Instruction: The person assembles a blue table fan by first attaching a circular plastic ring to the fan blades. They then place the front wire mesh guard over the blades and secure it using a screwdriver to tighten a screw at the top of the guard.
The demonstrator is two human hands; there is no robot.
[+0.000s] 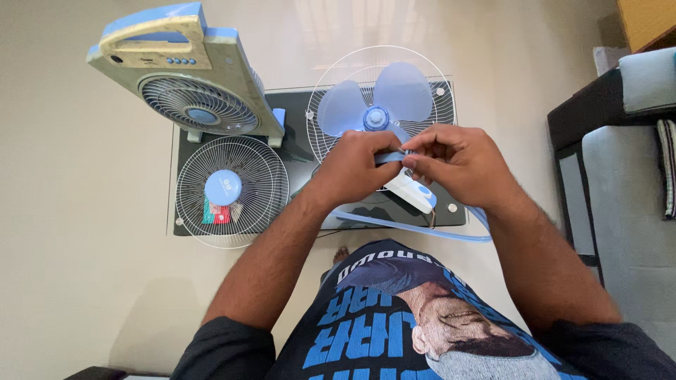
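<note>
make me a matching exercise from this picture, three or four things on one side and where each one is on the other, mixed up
Things:
1. box fan
2. loose round grille
3. blue fan blade
4. thin blue ring strip

Places:
A. lying flat on the table's near left part
B. on the rear grille, just beyond the hands
C. standing at the table's far left corner
D. curving below the hands along the table's near edge

Pairs: 1-C, 2-A, 3-B, 4-D

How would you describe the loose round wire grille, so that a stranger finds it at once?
Find the dark glass table. At its near left corner, before the standing box fan, lies the wire grille. Unlike the other grille, it has a blue centre disc and no blades.
</note>
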